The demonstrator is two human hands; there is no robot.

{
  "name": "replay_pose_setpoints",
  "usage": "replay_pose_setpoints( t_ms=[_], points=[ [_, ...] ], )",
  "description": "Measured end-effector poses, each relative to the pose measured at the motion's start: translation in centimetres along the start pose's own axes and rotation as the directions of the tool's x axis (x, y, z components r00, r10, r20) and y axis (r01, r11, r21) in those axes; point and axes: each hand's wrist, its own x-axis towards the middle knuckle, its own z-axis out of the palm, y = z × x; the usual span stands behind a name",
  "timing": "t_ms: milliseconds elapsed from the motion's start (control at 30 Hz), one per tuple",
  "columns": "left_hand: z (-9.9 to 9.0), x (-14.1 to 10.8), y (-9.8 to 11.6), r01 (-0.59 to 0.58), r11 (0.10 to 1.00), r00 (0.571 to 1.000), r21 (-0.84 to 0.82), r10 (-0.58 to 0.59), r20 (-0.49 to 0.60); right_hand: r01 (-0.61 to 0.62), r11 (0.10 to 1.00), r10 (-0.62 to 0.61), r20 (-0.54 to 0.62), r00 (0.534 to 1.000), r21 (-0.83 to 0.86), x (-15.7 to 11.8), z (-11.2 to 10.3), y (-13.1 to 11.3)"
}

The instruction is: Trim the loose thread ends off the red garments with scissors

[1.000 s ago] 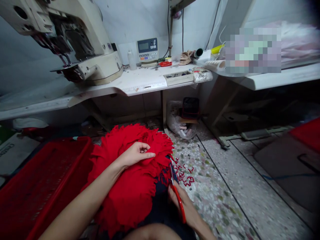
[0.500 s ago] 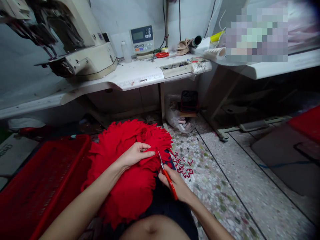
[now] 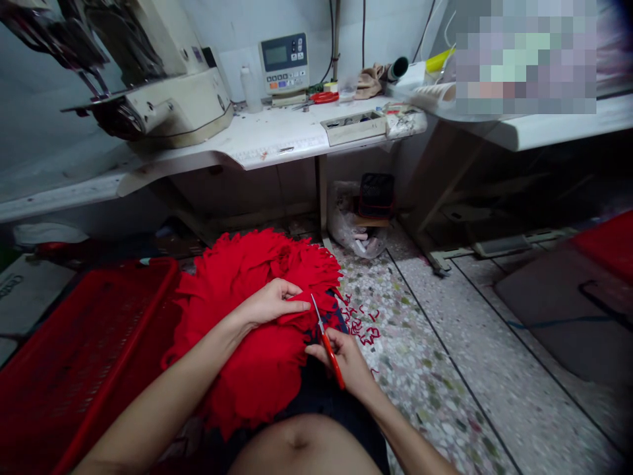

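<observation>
Work in hand: the tips of the red-handled scissors stand at the edge of the red fringed cloth; from the pose alone, this looks like trimming along the fringe.

Left hand: clenched lightly, its fingers curled over a fold of the cloth and pinching it up just beside the blades.

Right hand: grasping the scissors, with the handles wrapped in the fingers and the blades pointing to 11 o'clock.

Cloth position: heaped across the person's dark-clothed lap, between both hands and spreading toward 10 o'clock.

Nearby: narrow red snippets lie on the terrazzo floor at 2 o'clock from the right hand. A red plastic crate sits at 9 o'clock, close against the cloth.

Farther off: an industrial sewing machine stands on a white surface at 11 o'clock.

Hidden: the blades are too thin here to show whether they are open, and the hand covers part of the cut edge. A pixelated patch masks whatever lies at 1 o'clock.
</observation>
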Motion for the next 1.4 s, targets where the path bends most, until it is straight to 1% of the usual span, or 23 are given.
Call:
replay_pose_setpoints(
  t_ms=[100,200,367,533,633,700,767,833,933,967,1000,1033,1067,1100,1133,1167,1200,1233,1267,1300,1333,1367,1400],
  points=[
    [0.1,0.0,-0.2,-0.003,1.0,1.0,-0.02,0.003,-0.004,0.036,0.999,-0.037,0.038,0.999,0.013,-0.7,0.0,0.1],
    [0.1,-0.1,-0.3,-0.01,0.999,1.0,-0.031,0.01,0.002,0.103,0.994,-0.099,0.083,0.992,-0.047,-1.3,-0.4,-0.6],
    [0.2,0.1,-0.2,0.002,0.998,0.999,0.059,-0.005,0.05,0.129,0.987,-0.116,0.126,0.985,-0.099,-0.8,-0.8,-1.8],
    [0.4,0.2,0.0,0.001,0.993,0.995,0.115,-0.013,0.101,0.124,0.987,-0.116,0.075,0.99,-0.101,0.3,-0.5,-1.6],
    [0.4,0.2,-0.3,-0.021,0.991,0.994,0.132,0.007,0.106,0.076,0.995,-0.076,-0.004,0.997,-0.067,0.5,-0.1,-0.8],
    [0.4,0.2,-0.6,-0.042,0.988,0.994,0.151,0.027,0.103,0.038,0.999,-0.038,-0.063,0.997,0.006,0.4,0.1,-0.1],
    [0.4,0.2,-0.8,-0.085,0.982,0.995,0.17,0.075,0.064,0.007,0.995,0.003,-0.102,0.995,0.099,0.2,0.3,0.4],
    [0.4,0.0,-0.5,-0.15,0.97,0.985,0.19,0.163,-0.053,-0.032,0.985,0.053,-0.121,0.991,0.169,0.0,0.3,0.8],
    [0.2,-1.0,0.9,-0.261,0.936,0.913,0.236,0.319,-0.254,-0.084,0.978,0.112,-0.14,0.984,0.192,-0.3,0.1,1.2],
    [0.0,-1.7,1.5,-0.291,0.922,0.899,0.253,0.354,-0.256,-0.093,0.978,0.121,-0.144,0.982,0.189,-0.4,-0.1,1.3],
    [-0.2,-2.5,2.1,-0.304,0.916,0.91,0.261,0.36,-0.203,-0.098,0.978,0.126,-0.149,0.981,0.186,-0.6,-0.3,1.3],
    [-0.4,-3.4,2.6,-0.295,0.921,0.941,0.256,0.326,-0.089,-0.102,0.978,0.13,-0.151,0.98,0.183,-0.7,-0.4,1.4],
    [-0.6,-4.3,3.0,-0.241,0.94,0.969,0.241,0.22,0.111,-0.105,0.978,0.133,-0.153,0.979,0.18,-0.8,-0.6,1.4],
    [-0.8,-5.1,3.3,-0.149,0.96,0.95,0.237,0.073,0.305,-0.108,0.979,0.136,-0.152,0.979,0.175,-0.9,-0.8,1.4],
    [-0.9,-5.7,3.4,-0.072,0.965,0.899,0.253,-0.047,0.435,-0.112,0.979,0.138,-0.153,0.978,0.169,-1.0,-0.9,1.5],
    [-1.1,-6.2,3.3,-0.017,0.962,0.866,0.273,-0.123,0.486,-0.116,0.98,0.142,-0.155,0.978,0.163,-1.1,-1.0,1.5],
    [-1.3,-6.3,3.1,0.002,0.958,0.879,0.286,-0.138,0.456,-0.119,0.981,0.143,-0.159,0.977,0.157,-1.2,-1.1,1.5],
    [-1.5,-6.1,2.8,-0.014,0.956,0.927,0.293,-0.097,0.361,-0.119,0.981,0.144,-0.162,0.976,0.153,-1.2,-1.2,1.5],
    [-1.7,-5.6,2.4,-0.056,0.952,0.976,0.301,-0.012,0.218,-0.119,0.981,0.144,-0.166,0.976,0.153,-1.3,-1.2,1.5],
    [-1.9,-4.9,1.9,-0.106,0.941,0.994,0.322,0.089,0.065,-0.119,0.981,0.144,-0.167,0.975,0.154,-1.2,-1.1,1.5],
    [-2.1,-4.1,1.4,-0.152,0.92,0.979,0.361,0.19,-0.072,-0.117,0.981,0.143,-0.168,0.975,0.155,-1.2,-1.0,1.5],
    [-2.2,-3.1,0.9,-0.189,0.888,0.941,0.42,0.286,-0.18,-0.114,0.981,0.14,-0.167,0.976,0.156,-1.1,-0.9,1.5],
    [-2.3,-2.1,0.4,-0.206,0.844,0.901,0.494,0.361,-0.241,-0.11,0.982,0.135,-0.166,0.977,0.156,-1.1,-0.7,1.6]
  ],
)
